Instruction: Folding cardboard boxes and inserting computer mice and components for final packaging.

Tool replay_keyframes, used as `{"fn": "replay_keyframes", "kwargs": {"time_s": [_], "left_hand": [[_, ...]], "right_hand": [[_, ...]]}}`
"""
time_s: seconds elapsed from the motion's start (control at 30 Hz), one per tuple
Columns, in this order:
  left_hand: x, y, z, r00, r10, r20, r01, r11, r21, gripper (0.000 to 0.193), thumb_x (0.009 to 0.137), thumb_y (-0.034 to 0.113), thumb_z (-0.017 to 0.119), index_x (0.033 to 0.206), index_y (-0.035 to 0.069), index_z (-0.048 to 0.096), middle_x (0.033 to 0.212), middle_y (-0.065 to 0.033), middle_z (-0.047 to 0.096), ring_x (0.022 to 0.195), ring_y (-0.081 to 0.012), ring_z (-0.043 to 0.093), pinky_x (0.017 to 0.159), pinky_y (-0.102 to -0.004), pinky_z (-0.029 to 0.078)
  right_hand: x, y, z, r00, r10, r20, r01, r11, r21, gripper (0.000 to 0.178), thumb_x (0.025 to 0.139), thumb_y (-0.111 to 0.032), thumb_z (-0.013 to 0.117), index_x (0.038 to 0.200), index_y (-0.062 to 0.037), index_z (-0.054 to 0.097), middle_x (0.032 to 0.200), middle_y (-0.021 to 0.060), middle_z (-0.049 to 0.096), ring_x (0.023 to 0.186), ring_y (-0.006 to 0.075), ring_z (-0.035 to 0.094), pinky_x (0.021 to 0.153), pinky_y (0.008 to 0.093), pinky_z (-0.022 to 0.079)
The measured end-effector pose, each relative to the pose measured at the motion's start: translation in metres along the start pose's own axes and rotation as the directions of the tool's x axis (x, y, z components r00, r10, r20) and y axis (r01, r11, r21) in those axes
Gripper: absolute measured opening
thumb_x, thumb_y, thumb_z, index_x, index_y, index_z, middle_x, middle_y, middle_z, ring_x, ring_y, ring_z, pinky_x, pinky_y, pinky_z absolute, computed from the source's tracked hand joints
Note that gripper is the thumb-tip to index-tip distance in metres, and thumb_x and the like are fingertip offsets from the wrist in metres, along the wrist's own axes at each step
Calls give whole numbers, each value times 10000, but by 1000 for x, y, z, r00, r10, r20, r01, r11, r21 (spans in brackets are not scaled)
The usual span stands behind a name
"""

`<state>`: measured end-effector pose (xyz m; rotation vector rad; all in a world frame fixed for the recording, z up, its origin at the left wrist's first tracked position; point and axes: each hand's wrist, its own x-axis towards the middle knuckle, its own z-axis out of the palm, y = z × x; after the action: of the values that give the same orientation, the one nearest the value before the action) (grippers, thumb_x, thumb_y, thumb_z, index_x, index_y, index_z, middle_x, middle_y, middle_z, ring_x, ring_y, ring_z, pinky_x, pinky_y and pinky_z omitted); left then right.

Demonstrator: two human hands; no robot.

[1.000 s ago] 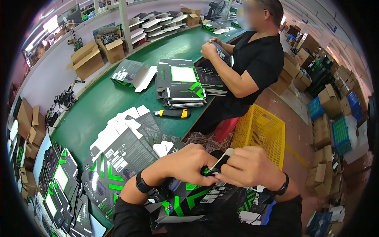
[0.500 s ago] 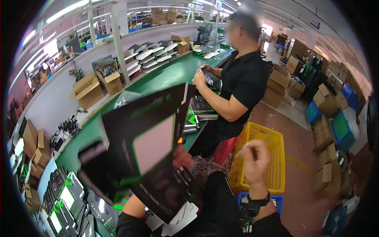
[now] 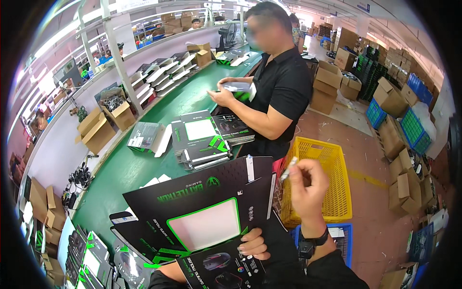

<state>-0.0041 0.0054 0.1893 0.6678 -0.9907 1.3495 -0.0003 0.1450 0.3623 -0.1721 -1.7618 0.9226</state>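
Observation:
My left hand (image 3: 254, 243) grips an unfolded black and green printed box (image 3: 260, 178) with a whitish window panel. The fingers wrap over its right part, and the left forearm runs beneath it. To the right of the box, my right hand (image 3: 308, 190) is raised, pinching a small whitish strip (image 3: 289, 169) between thumb and fingers. A dark watch (image 3: 313, 244) is on that wrist. Beyond the box, a stack of similar flat boxes (image 3: 199, 156) lies on the green table (image 3: 110, 166). More printed boxes (image 3: 91, 260) are piled at lower left.
Across the table corner stands a co-worker (image 3: 284, 91) holding a small package (image 3: 237, 87). A yellow basket (image 3: 340, 188) and a blue crate (image 3: 347, 241) stand on the floor at my right. Open cartons (image 3: 96, 129) line the table's far side; cables (image 3: 79, 178) lie near them.
The unfolded box has moved right and lower, now tilted with its window facing me. My right hand stays raised with the strip. The co-worker's hands and package have shifted left, and my view has turned.

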Motion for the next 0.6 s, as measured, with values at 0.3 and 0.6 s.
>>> {"fn": "replay_keyframes", "kwargs": {"time_s": [0.3, 0.6], "left_hand": [[-14, -1, -7, 999, 27, -30, -28, 999, -40, 162, 1058, 296, 433, 971, 183, 510, 810, 56, 604, 809, -83, 556, 835, -319, 334], [-27, -2, -6, 992, 54, -111, -56, 998, -17, 119, 1033, 212, 480, 1079, 116, 535, 880, 14, 600, 838, -111, 554, 809, -314, 385]], "right_hand": [[17, -29, -8, 923, -380, 59, 384, 897, -219, 190, 807, -65, 811, 849, -42, 628, 701, 78, 590, 575, 237, 545, 510, 335, 408], [18, -14, -3, 894, -366, 260, 416, 892, -177, 247, 772, -117, 839, 810, -62, 601, 663, 51, 534, 559, 218, 532, 487, 331, 410]]}}
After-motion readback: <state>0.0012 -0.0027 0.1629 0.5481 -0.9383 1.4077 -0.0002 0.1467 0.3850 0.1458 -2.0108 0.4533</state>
